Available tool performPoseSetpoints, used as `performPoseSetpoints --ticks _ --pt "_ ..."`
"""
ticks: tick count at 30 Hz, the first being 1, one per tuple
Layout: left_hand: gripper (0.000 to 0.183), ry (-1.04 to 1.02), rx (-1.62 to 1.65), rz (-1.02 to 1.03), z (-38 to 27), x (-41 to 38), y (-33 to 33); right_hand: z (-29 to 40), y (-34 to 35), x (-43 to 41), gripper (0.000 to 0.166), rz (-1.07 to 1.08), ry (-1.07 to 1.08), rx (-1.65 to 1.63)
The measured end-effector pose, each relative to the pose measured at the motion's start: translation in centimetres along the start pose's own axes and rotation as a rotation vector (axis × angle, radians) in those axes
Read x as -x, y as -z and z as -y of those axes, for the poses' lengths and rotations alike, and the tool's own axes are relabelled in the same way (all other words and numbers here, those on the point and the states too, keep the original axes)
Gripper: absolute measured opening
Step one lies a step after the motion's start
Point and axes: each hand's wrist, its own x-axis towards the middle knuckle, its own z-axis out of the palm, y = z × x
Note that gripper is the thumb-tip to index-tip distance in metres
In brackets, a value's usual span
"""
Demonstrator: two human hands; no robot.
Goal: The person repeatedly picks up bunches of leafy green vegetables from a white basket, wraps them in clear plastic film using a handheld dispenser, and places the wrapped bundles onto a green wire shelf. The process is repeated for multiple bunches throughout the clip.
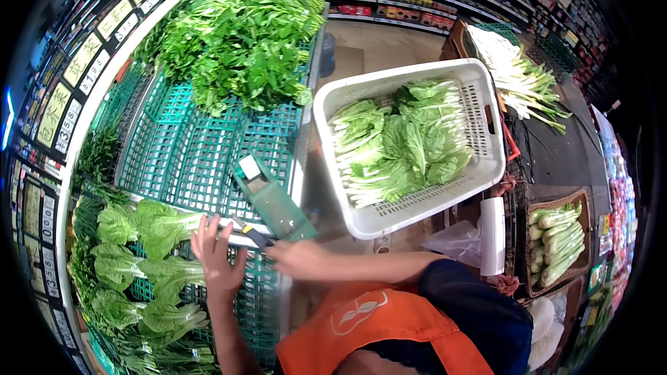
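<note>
My left hand (216, 255), fingers spread, is at the root ends of leafy green bundles (169, 224) laid on the near part of the green plastic crates (245, 291). Just right of it, my right hand (292, 258), slightly blurred, grips the dark handle of a knife (255, 234) whose blade points up and left toward my left fingers. Beyond the knife, a green plastic box (276, 205) with a white label lies tilted on the display edge. A white plastic basket (359, 226) to the right holds more leafy greens (411, 140).
Leafy herbs (239, 36) are heaped on the far crates. Price signs (83, 60) line the left rail. Spring onions (526, 83) and a wicker basket (586, 250) of pale-stemmed vegetables stand at right, near a plastic bag roll (492, 237).
</note>
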Motion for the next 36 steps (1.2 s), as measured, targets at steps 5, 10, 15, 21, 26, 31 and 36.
performPoseSetpoints --ticks 5,10,15,21,26,31,36 --pt "0.048 0.026 0.403 0.011 -8.2 1.7 -5.3 -19.1 13.9 11.8 0.031 -0.751 -0.557 -0.043" --pt "0.045 -0.216 0.566 0.248 -16.9 -1.7 -12.4 -36.6 16.5 20.2 0.06 -0.712 -0.851 0.157" --pt "0.057 -0.197 0.384 0.48 -19.7 -3.4 -22.1 -34.4 15.8 18.0 0.063 -0.629 -0.794 0.233" --pt "0.05 0.018 0.538 0.494 -21.3 -1.0 -26.7 -29.2 15.1 13.6 0.063 -0.33 -0.096 0.348" --pt "0.033 -0.07 0.397 0.223 -23.2 -0.1 -27.4 -30.1 11.1 11.2 0.078 0.047 -0.081 0.558" --pt "0.022 -0.112 0.29 0.079 -23.7 0.3 -28.2 -31.6 8.1 12.2 0.076 0.098 -0.086 0.804" --pt "0.014 -0.115 0.286 -0.005 -23.8 -0.5 -27.9 -31.8 7.8 11.3 0.05 0.22 -0.144 0.868"
